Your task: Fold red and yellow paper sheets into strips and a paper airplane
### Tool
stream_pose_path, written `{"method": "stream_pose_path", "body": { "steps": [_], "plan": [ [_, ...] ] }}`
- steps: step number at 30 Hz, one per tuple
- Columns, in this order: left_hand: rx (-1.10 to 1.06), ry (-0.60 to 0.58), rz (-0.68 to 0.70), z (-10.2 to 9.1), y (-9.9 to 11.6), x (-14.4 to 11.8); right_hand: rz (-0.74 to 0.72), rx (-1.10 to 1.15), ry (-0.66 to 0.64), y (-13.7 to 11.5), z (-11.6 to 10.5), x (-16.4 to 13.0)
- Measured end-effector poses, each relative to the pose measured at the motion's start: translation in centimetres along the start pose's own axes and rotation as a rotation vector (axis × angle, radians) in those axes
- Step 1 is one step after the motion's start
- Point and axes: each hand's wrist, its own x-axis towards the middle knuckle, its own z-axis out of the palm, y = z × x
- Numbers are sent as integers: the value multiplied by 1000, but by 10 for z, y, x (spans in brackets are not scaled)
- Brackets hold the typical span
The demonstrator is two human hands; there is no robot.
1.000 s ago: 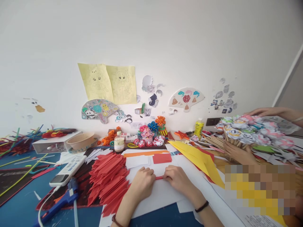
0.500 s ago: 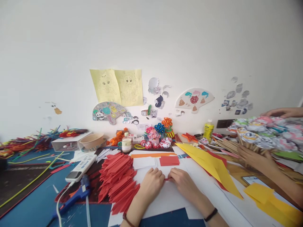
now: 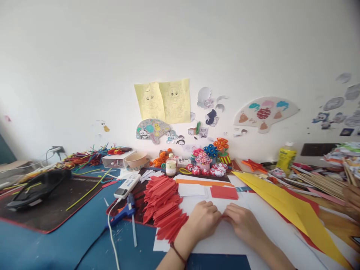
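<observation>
My left hand (image 3: 203,221) and my right hand (image 3: 245,224) rest close together on a white sheet (image 3: 225,240), fingertips pinching a small red paper piece (image 3: 224,216) between them; only a sliver of it shows. A heap of folded red paper pieces (image 3: 164,205) lies just left of my left hand. A flat red paper rectangle (image 3: 224,192) and an orange strip (image 3: 204,182) lie beyond my hands.
A blue glue gun (image 3: 121,216) with a white cord lies left of the heap, next to a white remote (image 3: 127,185). Large yellow paper (image 3: 284,202) spreads to the right. Small bottle (image 3: 170,167), paper flowers (image 3: 209,159), yellow bottle (image 3: 285,156) stand by the wall. Another person's hand (image 3: 351,197) shows at right edge.
The view has swung to the left, so everything shifts right in frame. My hands have drawn closer together on the red piece. The other person's hands and bouquet have slid almost out of view.
</observation>
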Motion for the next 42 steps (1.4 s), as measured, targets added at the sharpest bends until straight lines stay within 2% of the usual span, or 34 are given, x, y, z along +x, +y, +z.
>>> {"method": "stream_pose_path", "body": {
  "steps": [7, 13, 19, 27, 33, 42],
  "plan": [
    [-24, 9, 23, -4, -2, -1, -52, 40, -20, -6, -5, 2],
    [-80, 10, 44, -3, -1, 0, -40, 16, 20, -4, -1, 2],
    [-42, 85, -111, -9, -8, 0, 93, 44, 43, -6, -9, 5],
    [-106, 78, -166, -19, -6, 3, 205, 198, 43, -9, -13, 7],
    [-82, -2, -203, -18, -7, 3, 288, 189, 10, -7, -16, 7],
    [-45, -44, -259, -19, -8, 5, 344, 119, 11, -3, -22, 6]
  ]
}}
